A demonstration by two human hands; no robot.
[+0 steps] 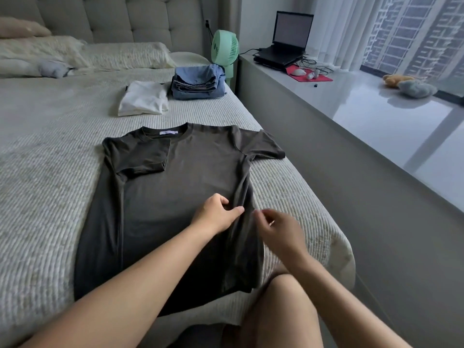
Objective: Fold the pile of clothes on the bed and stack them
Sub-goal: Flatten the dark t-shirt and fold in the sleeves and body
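Observation:
A dark grey-brown T-shirt point(175, 187) lies flat on the bed point(45, 151), collar away from me. Its left sleeve and side are folded inward over the body; its right sleeve still spreads out. My left hand point(217, 213) pinches a raised ridge of fabric along the shirt's right side, about waist height. My right hand point(278, 229) hovers just right of that ridge with fingers loosely curled, holding nothing that I can see. Farther up the bed sit a folded white garment point(143, 101) and a stack of folded blue and grey clothes point(198, 82).
Pillows point(120, 55) lie at the headboard. A green fan point(224, 50) stands beside the bed's far right corner. A ledge point(351, 101) on the right carries a laptop point(288, 41), a red mat and soft toys. My bare knee point(283, 317) is at the bed's near edge.

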